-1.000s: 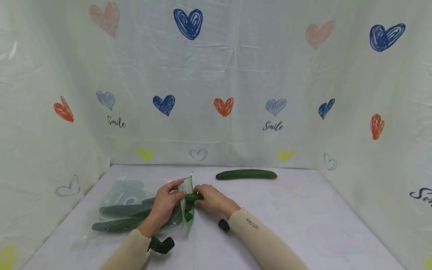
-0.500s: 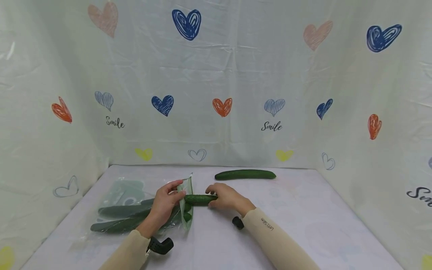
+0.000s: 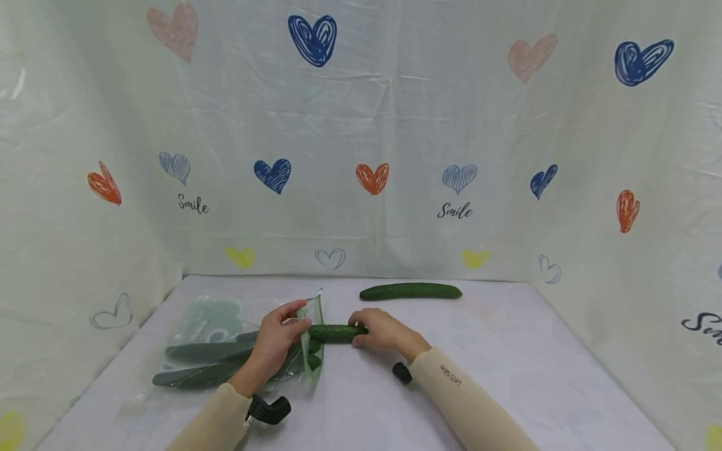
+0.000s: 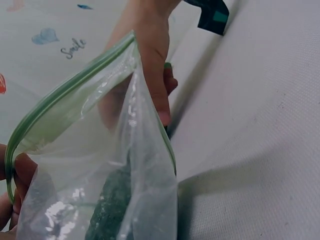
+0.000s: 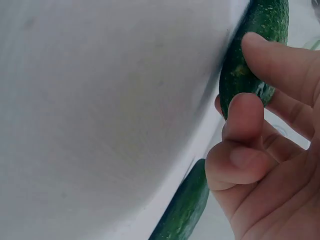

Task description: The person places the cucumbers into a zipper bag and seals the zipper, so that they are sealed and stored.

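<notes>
A clear zip bag (image 3: 210,318) with a green-edged mouth lies on the left of the table, mouth to the right. My left hand (image 3: 275,341) pinches its rim between thumb and fingers, and the mouth gapes. Several cucumbers (image 3: 198,376) show inside. One more cucumber (image 3: 334,334) sticks out of the opening; its other end is hidden in the bag. My right hand (image 3: 386,330) grips its outer end, with the thumb against the cucumber (image 5: 257,60) in the right wrist view. In the left wrist view the zip bag (image 4: 65,200) stands gaping before the far hand.
Another cucumber (image 3: 410,291) lies across the back of the table (image 3: 507,363), right of the bag. A white sheet (image 3: 338,219) printed with hearts walls the table at the back and sides. Black wrist devices (image 3: 271,410) hang beneath both forearms.
My right hand has moved to the right along with its cucumber end, and more of that cucumber shows outside the bag. The left hand keeps its place on the rim.
</notes>
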Motion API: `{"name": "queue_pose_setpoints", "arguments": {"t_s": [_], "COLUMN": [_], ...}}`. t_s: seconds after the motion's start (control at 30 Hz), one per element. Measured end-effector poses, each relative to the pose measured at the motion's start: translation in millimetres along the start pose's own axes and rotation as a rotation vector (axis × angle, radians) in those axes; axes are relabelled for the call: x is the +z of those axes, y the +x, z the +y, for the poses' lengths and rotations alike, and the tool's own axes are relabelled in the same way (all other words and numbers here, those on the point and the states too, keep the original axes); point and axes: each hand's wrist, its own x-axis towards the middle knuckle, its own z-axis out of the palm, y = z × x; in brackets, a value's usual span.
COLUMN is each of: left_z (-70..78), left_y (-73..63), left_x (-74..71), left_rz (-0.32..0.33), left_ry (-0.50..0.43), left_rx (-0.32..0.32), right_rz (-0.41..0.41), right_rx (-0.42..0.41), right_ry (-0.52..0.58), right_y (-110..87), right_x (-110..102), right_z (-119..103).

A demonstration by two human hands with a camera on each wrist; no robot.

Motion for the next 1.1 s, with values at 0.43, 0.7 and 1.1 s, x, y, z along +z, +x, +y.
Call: {"name": "queue_pose_setpoints", "arguments": {"t_s": [0.43,0.7,1.1], "left_z": [1.0,2.0,1.9], "left_y": [0.7,-0.8,0.1], "left_x": [0.6,0.4,-0.6], "left_rz": [0.005,-0.011,-0.009], "left_ry": [-0.007,-0.045,-0.067], "left_rx": [-0.003,0.003,0.009], "right_rz": [0.042,0.046,0.059], "right_rx": [-0.087,-0.127,-0.070], "right_ry": [-0.042,0.006,0.151], "right_y": [18.7,39.5,55.2], "right_x": [3,12,21], "right_z": [-24,-42,-52]}}
